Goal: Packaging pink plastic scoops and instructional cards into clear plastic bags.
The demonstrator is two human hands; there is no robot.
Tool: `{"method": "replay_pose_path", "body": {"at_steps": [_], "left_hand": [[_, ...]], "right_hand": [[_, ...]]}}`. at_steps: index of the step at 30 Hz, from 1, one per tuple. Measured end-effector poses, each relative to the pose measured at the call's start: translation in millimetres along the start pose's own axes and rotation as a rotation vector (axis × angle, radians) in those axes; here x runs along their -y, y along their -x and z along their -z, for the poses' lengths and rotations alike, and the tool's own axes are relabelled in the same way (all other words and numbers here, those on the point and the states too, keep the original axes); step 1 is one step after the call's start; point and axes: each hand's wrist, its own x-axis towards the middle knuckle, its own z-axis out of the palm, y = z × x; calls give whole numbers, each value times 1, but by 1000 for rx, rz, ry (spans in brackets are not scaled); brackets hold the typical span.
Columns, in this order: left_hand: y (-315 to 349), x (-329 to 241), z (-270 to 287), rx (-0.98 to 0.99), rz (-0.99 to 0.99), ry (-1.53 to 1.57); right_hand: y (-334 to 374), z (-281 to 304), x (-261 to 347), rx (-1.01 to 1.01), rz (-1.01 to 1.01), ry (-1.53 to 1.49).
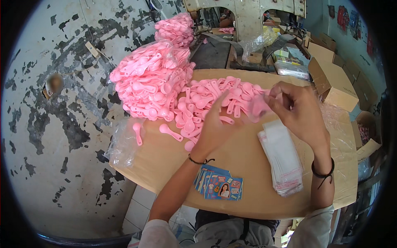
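My right hand [298, 111] is raised over the right part of the cardboard-covered table, fingers pinched on a small clear plastic bag [257, 108] with something pink in it, blurred. My left hand [217, 126], smeared by motion, is over the middle with its fingers stretched out and nothing seen in them. Behind and beside it lies a loose heap of pink plastic spoons [202, 101]. Below my right hand is a stack of flat clear plastic sleeves [281, 159]. Near the front edge, by my left forearm, sits a pile of blue printed cards [223, 187].
Large clear bags full of pink spoons [149, 82] are piled at the back left against a peeling wall [62, 124]. Two single spoons [170, 132] lie apart on the brown cardboard [161, 161]. Open cardboard boxes [333, 84] stand at the right, and a machine [248, 16] at the back.
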Motion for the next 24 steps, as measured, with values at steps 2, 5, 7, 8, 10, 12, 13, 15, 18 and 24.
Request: {"method": "replay_pose_path", "body": {"at_steps": [2, 5, 7, 8, 10, 12, 13, 15, 18, 24], "left_hand": [[10, -12, -4, 96, -290, -421], [20, -31, -33, 70, -414, -536], [24, -45, -31, 365, 245, -354], [20, -38, -30, 386, 214, -456], [19, -25, -28, 367, 212, -195], [18, -18, -27, 344, 209, 66], [18, -17, -24, 417, 255, 203], [15, -16, -20, 497, 296, 342], [15, -13, -10, 474, 188, 309], [9, -16, -5, 163, 204, 183]], "right_hand": [[-4, 2, 12, -16, -41, -5], [5, -11, 11, 54, -25, -11], [6, -30, 4, 125, 40, -24], [1, -39, 2, 57, -16, -126], [-10, -46, 2, -167, -32, -318], [-7, -54, -12, -152, -15, -386], [-6, -55, -18, -138, 10, -462], [-6, -41, -25, 60, -44, -506], [-5, -42, -24, 250, -109, -535], [-6, -46, -16, -88, 177, -179]]}}
